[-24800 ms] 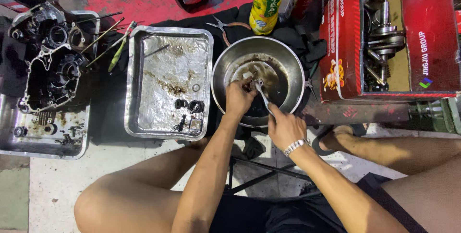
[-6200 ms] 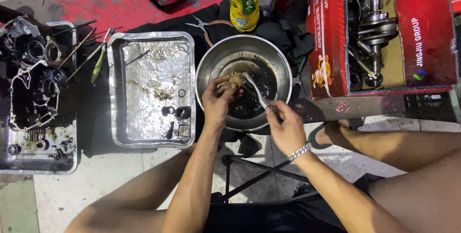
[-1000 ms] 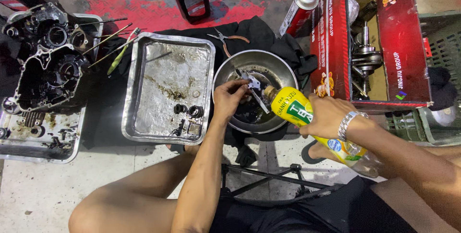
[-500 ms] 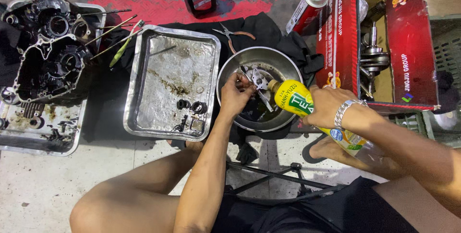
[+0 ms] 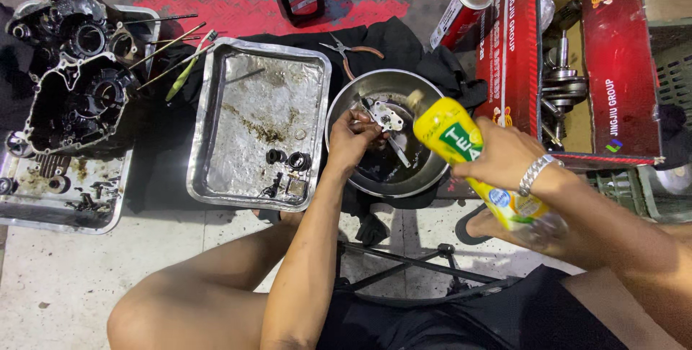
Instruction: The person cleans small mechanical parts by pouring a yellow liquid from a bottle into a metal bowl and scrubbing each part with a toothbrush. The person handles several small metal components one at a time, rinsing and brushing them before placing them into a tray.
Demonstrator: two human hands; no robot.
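Over the steel bowl (image 5: 346,108), head view: your left hand (image 5: 351,141) pinches a small flat metal plate (image 5: 387,117) by its edge above the dark fluid. Your right hand (image 5: 497,157) is wrapped round a yellow plastic bottle (image 5: 450,136), tipped neck-down toward the plate. The plate looks stiff, light and oily — likely slippery, so grip the edges, not the faces. The bottle is soft-walled — hold it mid-body. The steel tray (image 5: 198,141) with small rings sits just left of the bowl.
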